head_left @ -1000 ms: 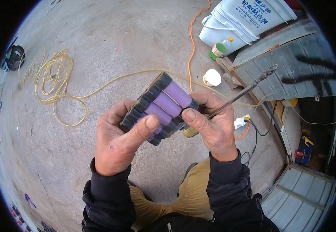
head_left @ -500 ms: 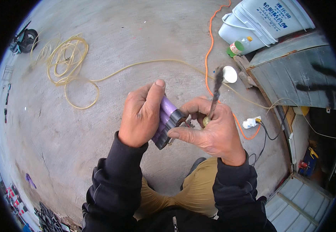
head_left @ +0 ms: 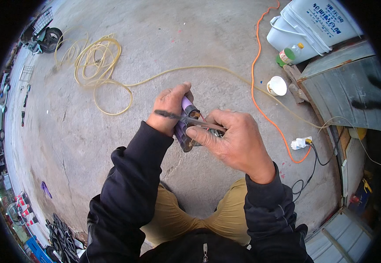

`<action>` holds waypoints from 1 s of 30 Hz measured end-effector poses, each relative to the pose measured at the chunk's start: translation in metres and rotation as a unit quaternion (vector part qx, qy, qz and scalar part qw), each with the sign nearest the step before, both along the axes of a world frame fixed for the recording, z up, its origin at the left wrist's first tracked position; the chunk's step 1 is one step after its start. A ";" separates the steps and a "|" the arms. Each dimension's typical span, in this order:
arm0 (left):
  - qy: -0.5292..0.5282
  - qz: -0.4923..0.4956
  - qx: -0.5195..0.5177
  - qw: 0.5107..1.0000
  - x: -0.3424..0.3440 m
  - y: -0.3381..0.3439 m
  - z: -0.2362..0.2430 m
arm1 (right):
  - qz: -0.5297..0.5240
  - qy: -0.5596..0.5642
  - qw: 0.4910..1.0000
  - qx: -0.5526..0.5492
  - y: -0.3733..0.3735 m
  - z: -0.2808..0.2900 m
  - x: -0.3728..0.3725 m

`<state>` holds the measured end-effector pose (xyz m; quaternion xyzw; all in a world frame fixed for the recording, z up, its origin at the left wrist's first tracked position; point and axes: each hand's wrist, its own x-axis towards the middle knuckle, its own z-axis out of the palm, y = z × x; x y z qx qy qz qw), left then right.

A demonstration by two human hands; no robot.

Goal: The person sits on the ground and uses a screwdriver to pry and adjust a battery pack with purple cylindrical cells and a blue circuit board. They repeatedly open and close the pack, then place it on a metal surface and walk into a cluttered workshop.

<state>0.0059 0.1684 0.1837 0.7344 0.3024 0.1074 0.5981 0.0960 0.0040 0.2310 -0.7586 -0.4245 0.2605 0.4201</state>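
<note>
My left hand (head_left: 167,107) is wrapped round a pack of purple cylindrical battery cells (head_left: 181,131), whose dark end faces my right hand. A thin reddish wire (head_left: 203,118) shows at that end. Between the thumb and fingers of my right hand (head_left: 236,142) lies a slim stick with a dark, brush-like end (head_left: 167,114). It crosses in front of the cells, and its dark end overlaps my left wrist in the picture; I cannot tell whether it touches. The right fingertips are close against the pack, and a small part beneath them is mostly hidden.
A yellow hose (head_left: 98,61) lies coiled on the concrete at far left. An orange cord (head_left: 257,57) runs down to a white power strip (head_left: 301,143) at right. A white cup (head_left: 276,86), a green-labelled bottle (head_left: 286,56), white buckets (head_left: 302,30) and a metal cabinet (head_left: 341,81) stand beyond.
The stick's brush-like end has swung from pointing up and away to pointing left across the battery pack. The right hand has turned over, and the pack is tilted differently. The view has shifted.
</note>
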 end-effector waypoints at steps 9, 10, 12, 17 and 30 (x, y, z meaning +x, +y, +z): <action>-0.039 0.018 -0.146 0.988 0.004 0.007 -0.004 | 0.020 -0.058 0.997 0.051 0.007 -0.012 -0.016; -0.043 0.017 -0.152 0.987 0.003 0.009 -0.003 | 0.023 -0.061 0.996 0.067 0.009 -0.014 -0.020; -0.048 0.011 -0.162 0.986 -0.001 0.014 -0.002 | 0.022 -0.059 0.994 0.095 0.013 -0.017 -0.027; -0.108 0.023 -0.171 0.979 -0.006 0.023 0.001 | 0.010 -0.044 0.992 0.120 0.017 -0.019 -0.036; -0.173 0.077 -0.150 0.970 -0.005 0.022 0.007 | -0.001 -0.123 0.980 0.153 0.015 -0.015 -0.041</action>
